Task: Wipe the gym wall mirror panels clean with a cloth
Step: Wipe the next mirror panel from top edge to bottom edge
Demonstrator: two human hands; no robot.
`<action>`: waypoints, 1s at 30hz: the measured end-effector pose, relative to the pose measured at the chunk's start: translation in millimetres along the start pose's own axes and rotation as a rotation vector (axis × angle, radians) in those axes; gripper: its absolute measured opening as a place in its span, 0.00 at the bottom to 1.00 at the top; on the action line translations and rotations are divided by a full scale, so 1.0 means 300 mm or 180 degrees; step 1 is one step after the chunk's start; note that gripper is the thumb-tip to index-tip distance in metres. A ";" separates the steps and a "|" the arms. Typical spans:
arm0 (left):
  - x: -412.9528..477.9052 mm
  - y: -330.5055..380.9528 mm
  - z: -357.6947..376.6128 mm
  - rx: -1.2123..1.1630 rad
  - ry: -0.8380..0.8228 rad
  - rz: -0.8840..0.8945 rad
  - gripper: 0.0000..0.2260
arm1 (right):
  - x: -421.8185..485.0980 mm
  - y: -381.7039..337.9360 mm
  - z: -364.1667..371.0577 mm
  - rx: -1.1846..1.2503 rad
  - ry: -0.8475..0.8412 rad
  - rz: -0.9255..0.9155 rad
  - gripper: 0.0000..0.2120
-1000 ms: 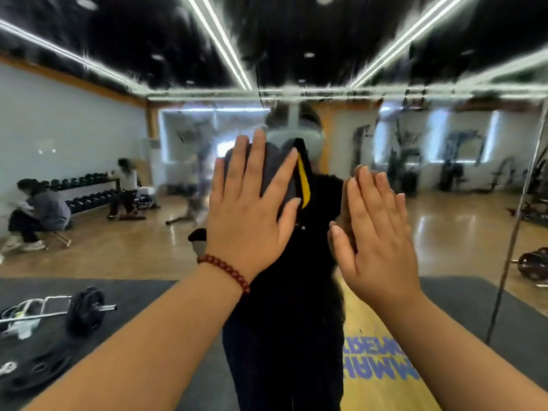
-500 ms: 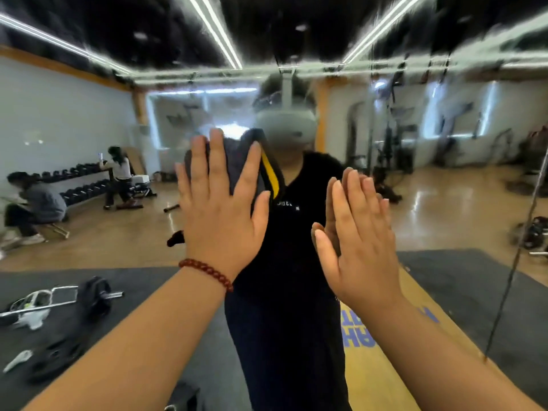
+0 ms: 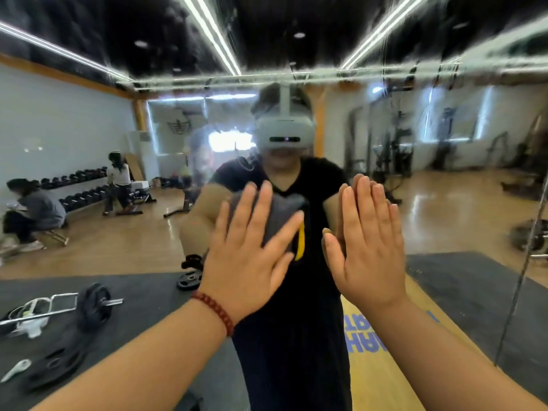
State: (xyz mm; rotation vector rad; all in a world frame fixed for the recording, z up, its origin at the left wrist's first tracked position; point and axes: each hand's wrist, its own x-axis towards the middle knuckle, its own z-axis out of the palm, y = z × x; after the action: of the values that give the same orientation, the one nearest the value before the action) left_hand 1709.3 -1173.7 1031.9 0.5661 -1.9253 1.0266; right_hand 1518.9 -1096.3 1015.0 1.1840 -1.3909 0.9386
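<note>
A barbell [image 3: 89, 304] and weight plates [image 3: 53, 363] are lying on the dark mat reflected at the left of the gym wall mirror [image 3: 459, 203]. At centre, a person's left hand [image 3: 252, 256], a red bead bracelet [image 3: 215, 310] circling its wrist, is pressing a grey cloth [image 3: 281, 215] flat against the glass, fingers straight and spread; a yellow tab is showing at the cloth's right edge. Just beside it, the right hand [image 3: 364, 250] is resting on the mirror bare, fingers straight and held together, meeting their own reflection.
</note>
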 end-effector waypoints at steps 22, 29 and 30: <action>0.098 -0.004 0.001 -0.0310 0.0393 -0.1434 0.25 | -0.084 -0.075 -0.059 0.0474 -0.0565 0.0178 0.31; -0.174 0.143 0.051 -0.0109 -0.0172 -0.0720 0.25 | -0.121 -0.107 -0.019 0.0443 -0.0559 0.0187 0.30; -0.193 0.143 0.051 -0.0077 -0.0229 -0.0637 0.25 | -0.142 -0.106 -0.019 0.0439 -0.0586 0.0126 0.30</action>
State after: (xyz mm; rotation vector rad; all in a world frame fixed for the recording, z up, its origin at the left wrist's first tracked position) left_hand 1702.5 -1162.7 959.4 0.7744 -1.8967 0.8649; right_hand 1550.2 -1090.3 972.2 1.3792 -1.5193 0.9861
